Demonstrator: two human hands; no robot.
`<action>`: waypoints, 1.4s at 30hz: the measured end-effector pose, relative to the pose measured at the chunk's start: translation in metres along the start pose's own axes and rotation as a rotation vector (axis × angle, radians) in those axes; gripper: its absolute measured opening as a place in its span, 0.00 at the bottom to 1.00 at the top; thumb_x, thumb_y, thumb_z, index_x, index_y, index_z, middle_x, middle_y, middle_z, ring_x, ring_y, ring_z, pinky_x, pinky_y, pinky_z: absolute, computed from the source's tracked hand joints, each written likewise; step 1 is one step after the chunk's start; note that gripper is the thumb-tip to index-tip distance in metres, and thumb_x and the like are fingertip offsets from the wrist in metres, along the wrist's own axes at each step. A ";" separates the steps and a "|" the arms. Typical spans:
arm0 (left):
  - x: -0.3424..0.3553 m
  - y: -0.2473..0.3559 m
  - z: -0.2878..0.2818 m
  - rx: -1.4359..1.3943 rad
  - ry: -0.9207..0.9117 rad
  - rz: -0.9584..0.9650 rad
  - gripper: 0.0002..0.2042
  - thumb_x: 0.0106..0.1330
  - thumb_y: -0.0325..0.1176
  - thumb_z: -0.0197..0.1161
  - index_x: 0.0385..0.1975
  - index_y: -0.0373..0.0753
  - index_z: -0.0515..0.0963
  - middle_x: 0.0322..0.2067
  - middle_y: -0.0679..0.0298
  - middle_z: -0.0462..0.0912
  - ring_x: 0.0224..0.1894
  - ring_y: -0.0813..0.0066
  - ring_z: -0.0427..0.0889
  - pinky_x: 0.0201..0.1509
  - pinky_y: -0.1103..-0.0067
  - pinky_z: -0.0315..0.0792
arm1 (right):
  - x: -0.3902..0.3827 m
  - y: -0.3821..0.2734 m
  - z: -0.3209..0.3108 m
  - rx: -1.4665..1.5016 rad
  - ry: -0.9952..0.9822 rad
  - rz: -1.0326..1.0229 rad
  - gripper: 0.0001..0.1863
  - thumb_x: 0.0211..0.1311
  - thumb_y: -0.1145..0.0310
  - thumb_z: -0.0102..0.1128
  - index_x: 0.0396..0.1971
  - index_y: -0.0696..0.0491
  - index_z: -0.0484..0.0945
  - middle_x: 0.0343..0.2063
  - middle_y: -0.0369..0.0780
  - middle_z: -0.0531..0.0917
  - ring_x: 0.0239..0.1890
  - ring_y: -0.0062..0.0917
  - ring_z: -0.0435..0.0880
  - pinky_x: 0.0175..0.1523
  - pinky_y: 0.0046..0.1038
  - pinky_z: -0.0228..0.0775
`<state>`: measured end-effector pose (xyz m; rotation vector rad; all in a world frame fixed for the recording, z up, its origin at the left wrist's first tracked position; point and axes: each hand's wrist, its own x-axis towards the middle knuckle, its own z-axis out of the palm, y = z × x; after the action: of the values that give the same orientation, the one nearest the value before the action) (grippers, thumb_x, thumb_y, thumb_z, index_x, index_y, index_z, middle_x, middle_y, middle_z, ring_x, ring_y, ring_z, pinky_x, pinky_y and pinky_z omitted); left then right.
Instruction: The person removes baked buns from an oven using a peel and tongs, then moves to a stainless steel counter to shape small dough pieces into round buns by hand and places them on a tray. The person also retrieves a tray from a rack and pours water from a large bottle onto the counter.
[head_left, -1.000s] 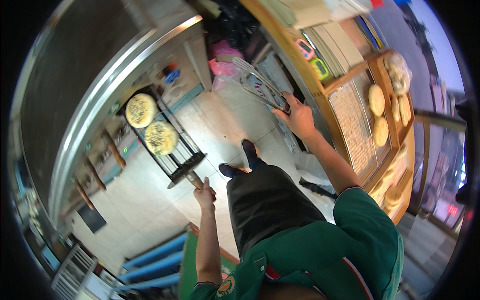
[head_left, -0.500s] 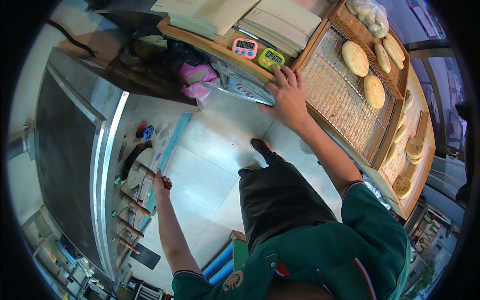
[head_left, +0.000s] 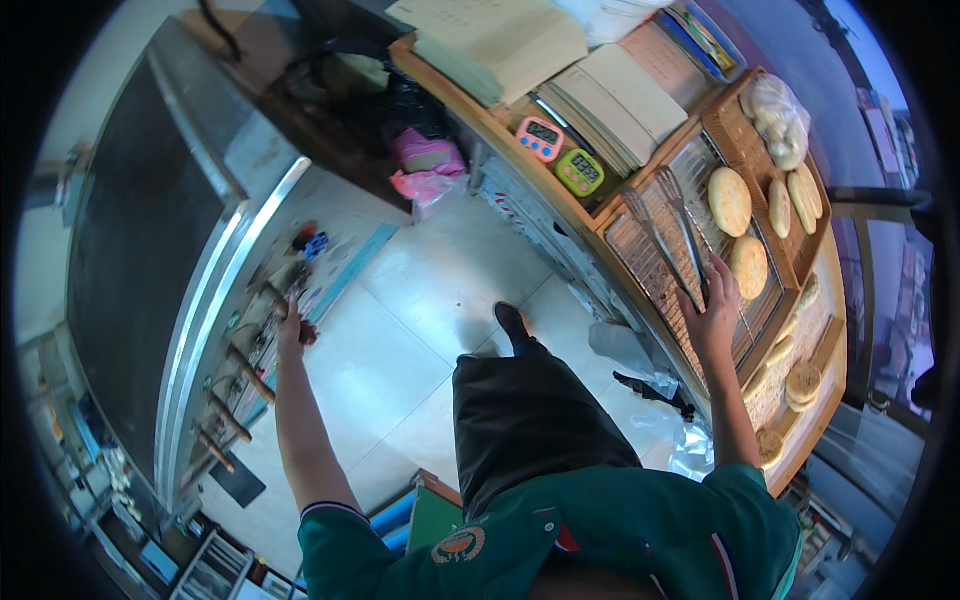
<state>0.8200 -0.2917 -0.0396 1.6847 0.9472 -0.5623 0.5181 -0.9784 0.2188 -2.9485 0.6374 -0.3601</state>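
My left hand [head_left: 298, 325] is closed round a wooden handle [head_left: 274, 293] at the front of the steel oven [head_left: 135, 270] on the left. My right hand [head_left: 714, 305] grips long metal tongs [head_left: 655, 232] over a wire rack [head_left: 632, 256] in a wooden tray on the right. Two round flatbreads [head_left: 730, 200] lie on that rack, just beside the tongs. A basket next to it holds long breads [head_left: 805, 198] and a bagged item [head_left: 775, 118].
Papers [head_left: 630, 108], a pink timer [head_left: 540, 138] and a green timer [head_left: 580, 170] are on the counter. A further tray [head_left: 825, 360] holds breads. Tiled floor [head_left: 400, 340] lies underfoot, with pink bags [head_left: 427, 163] at the back and more wooden handles [head_left: 228, 420] along the oven.
The slatted holder with two breads, earlier out in my left hand, is now at the oven with only handles showing. The tongs in my right hand moved rightward onto the wire rack.
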 end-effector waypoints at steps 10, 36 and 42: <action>-0.210 -0.295 -0.024 1.349 -0.154 -0.031 0.45 0.66 0.67 0.52 0.74 0.39 0.55 0.66 0.44 0.70 0.67 0.40 0.69 0.68 0.38 0.55 | 0.040 -0.100 0.010 0.557 0.238 -0.069 0.35 0.63 0.72 0.64 0.69 0.57 0.63 0.67 0.51 0.66 0.69 0.47 0.66 0.72 0.40 0.57; -0.429 -0.545 -0.543 -0.029 0.810 0.154 0.18 0.70 0.44 0.59 0.48 0.34 0.80 0.33 0.48 0.86 0.40 0.48 0.86 0.46 0.63 0.78 | -0.537 -0.858 -0.047 0.983 -0.898 -2.261 0.09 0.59 0.66 0.66 0.37 0.53 0.83 0.36 0.39 0.85 0.37 0.35 0.85 0.43 0.36 0.77; -0.362 -0.579 -0.724 -0.019 0.867 0.163 0.17 0.69 0.41 0.61 0.49 0.34 0.79 0.37 0.47 0.86 0.43 0.50 0.85 0.47 0.64 0.79 | -0.582 -1.040 -0.031 1.040 -0.773 -2.120 0.07 0.60 0.67 0.66 0.35 0.53 0.83 0.34 0.39 0.85 0.35 0.36 0.85 0.41 0.35 0.76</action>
<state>0.0748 0.3440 0.1350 1.9891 1.3794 0.3352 0.4054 0.2065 0.2839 -1.2747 -1.9976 0.3146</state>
